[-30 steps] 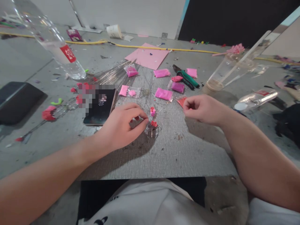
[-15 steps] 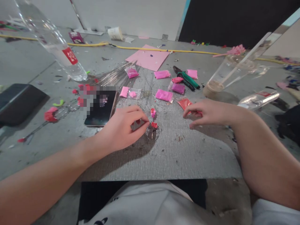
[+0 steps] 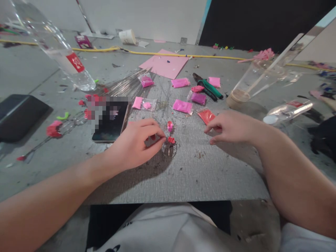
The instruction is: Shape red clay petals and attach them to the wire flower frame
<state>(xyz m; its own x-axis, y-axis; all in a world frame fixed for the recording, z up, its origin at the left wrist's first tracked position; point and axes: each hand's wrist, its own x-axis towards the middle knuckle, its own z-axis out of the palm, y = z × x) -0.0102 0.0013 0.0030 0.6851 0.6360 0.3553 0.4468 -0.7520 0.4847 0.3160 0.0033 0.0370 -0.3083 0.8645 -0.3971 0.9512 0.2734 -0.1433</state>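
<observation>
My left hand [image 3: 140, 143] is closed, thumb and forefinger pinched at the side of a small wire piece [image 3: 169, 149] that bears red clay [image 3: 171, 140] and a pink-and-red clay bit [image 3: 170, 126]. The exact grip point is partly hidden by the fingertips. To the right, my right hand [image 3: 228, 129] hovers low over the table, fingers loosely curled, with a gap between thumb and forefinger and nothing seen between them. Just beyond its fingertips lies a red clay packet [image 3: 206, 115]. A phone [image 3: 111, 122] lies beside my left hand.
Pink clay packets [image 3: 182, 106], green-handled pliers [image 3: 210, 89] and thin wires [image 3: 123, 85] lie ahead. A tall bottle [image 3: 76, 68] stands left, a plastic cup [image 3: 243, 87] right, near a lying bottle [image 3: 288, 110]. A yellow cable [image 3: 157, 54] crosses the back. Clay-tipped wire pieces [image 3: 54, 129] lie left.
The view has shifted slightly. My right hand has drawn its fingers a little closer together; a red bit seen by them earlier no longer shows. My left hand keeps its pinch.
</observation>
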